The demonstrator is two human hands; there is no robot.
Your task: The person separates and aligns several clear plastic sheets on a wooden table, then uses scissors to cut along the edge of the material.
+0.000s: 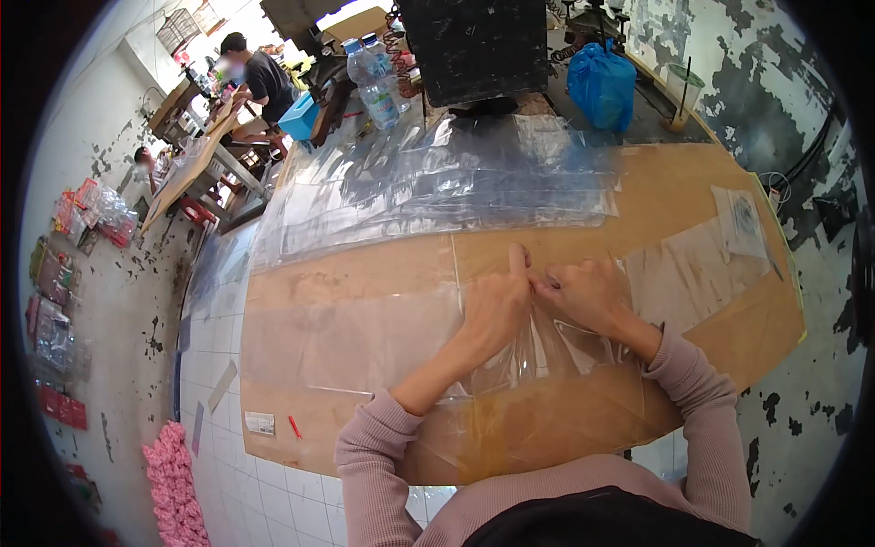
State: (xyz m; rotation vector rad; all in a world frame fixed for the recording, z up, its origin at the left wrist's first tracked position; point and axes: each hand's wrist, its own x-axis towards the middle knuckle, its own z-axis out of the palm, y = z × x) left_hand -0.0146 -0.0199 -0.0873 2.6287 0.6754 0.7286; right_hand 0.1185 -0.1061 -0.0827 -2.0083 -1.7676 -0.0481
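A clear plastic sheet or bag (365, 333) lies across the near half of the brown board-topped table (365, 451). My left hand (497, 308) is closed on the plastic near its middle, with one finger pointing up. Close beside it, my right hand (592, 294) pinches the same plastic with thumb and bent fingers. Below both hands the film is gathered into upright folds that run toward me. Whether it is one layer or several, I cannot tell. Beyond my hands lies a flat stack of clear plastic sheets (437, 201).
On the right lie more plastic film (697, 278) and a small clear packet (743, 223). Along the back stand a black machine (477, 50), water bottles (372, 89), a blue plastic bag (602, 87) and a drink cup (682, 96). A co-worker (266, 84) is far left.
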